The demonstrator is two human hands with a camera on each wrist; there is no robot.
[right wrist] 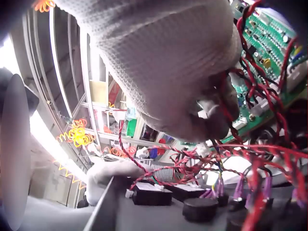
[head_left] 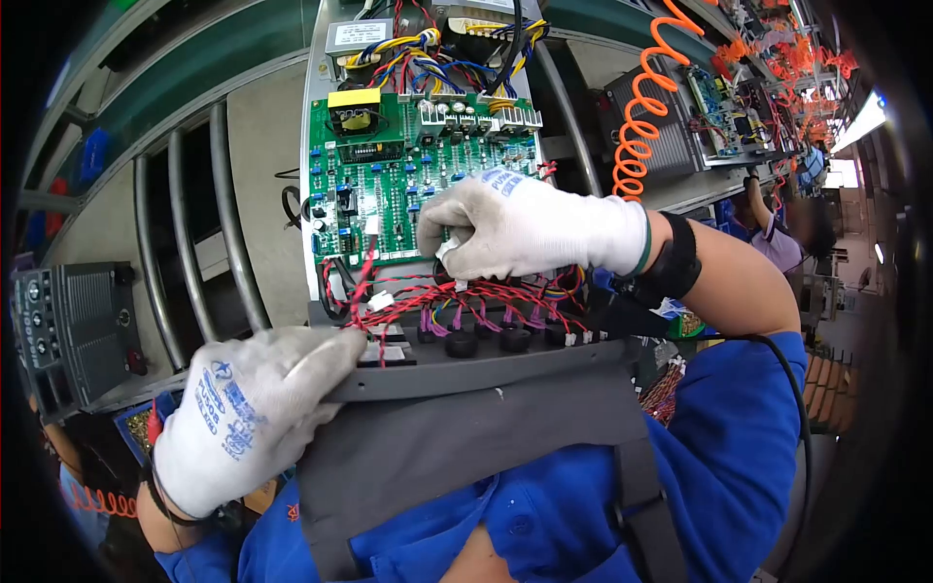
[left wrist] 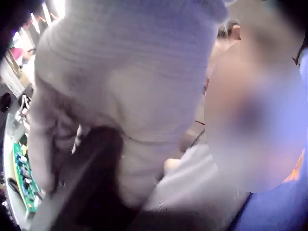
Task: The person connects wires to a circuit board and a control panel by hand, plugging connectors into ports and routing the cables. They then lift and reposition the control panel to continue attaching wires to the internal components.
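Note:
Both hands wear white knitted gloves. My left hand point(head_left: 258, 408) grips the left end of the dark grey front panel point(head_left: 486, 367), thumb on one side and fingers on the other, as the left wrist view also shows. Over the lower edge of a green circuit board point(head_left: 364, 180), my right hand point(head_left: 515, 228) pinches a small white connector point(right wrist: 207, 108) between thumb and fingers. Twisted red-and-black wires point(head_left: 505, 291) run from the panel towards the board. A loose white plug point(head_left: 380, 300) lies among them, and another white plug point(head_left: 372, 225) stands over the board on red wires.
Behind the board sit a transformer point(head_left: 358, 37) and bundled coloured wires. Metal rollers point(head_left: 190, 233) lie to the left, beside a grey finned unit point(head_left: 78, 330). An orange coiled hose point(head_left: 632, 146) hangs at the right, near another open unit point(head_left: 719, 107). Another person is at the far right.

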